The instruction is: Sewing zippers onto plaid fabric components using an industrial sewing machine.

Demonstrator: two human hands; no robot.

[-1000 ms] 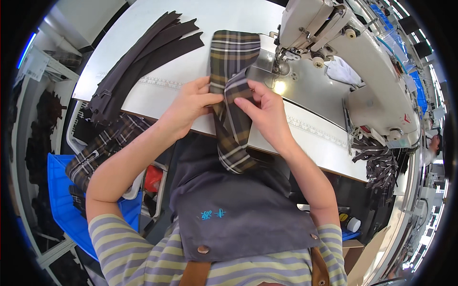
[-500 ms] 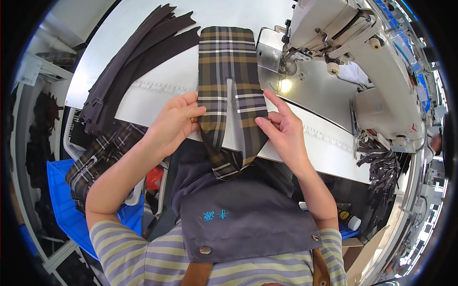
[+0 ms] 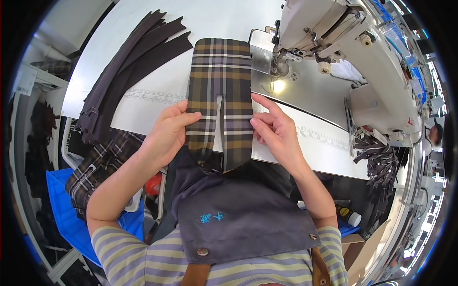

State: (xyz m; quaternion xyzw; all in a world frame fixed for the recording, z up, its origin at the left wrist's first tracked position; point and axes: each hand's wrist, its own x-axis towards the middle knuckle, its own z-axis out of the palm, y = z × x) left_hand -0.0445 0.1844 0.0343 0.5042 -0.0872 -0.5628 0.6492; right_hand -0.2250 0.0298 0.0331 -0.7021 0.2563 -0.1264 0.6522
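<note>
A plaid fabric piece (image 3: pixel 220 76) in brown, grey and white lies flat on the table's front part, its near end hanging over the edge toward my lap. A slit runs up its middle from the near end, and white table shows through. My left hand (image 3: pixel 169 126) pinches the piece's left edge between thumb and fingers. At the opposite edge, my right hand (image 3: pixel 274 126) grips with the thumb on top, its index finger stretched along the side. The fingertips underneath are partly hidden.
A sewing machine (image 3: pixel 353 52) stands to the right, its lamp lit. Dark fabric strips (image 3: pixel 129 71) lie at the left. Scraps (image 3: pixel 377 155) hang at the table's right end. More plaid pieces (image 3: pixel 102 162) drape over a blue bin (image 3: pixel 62 205) at lower left.
The plaid piece has shifted a little left and nearer to me with both hands. Its slit has narrowed, and the two near flaps lie closer together.
</note>
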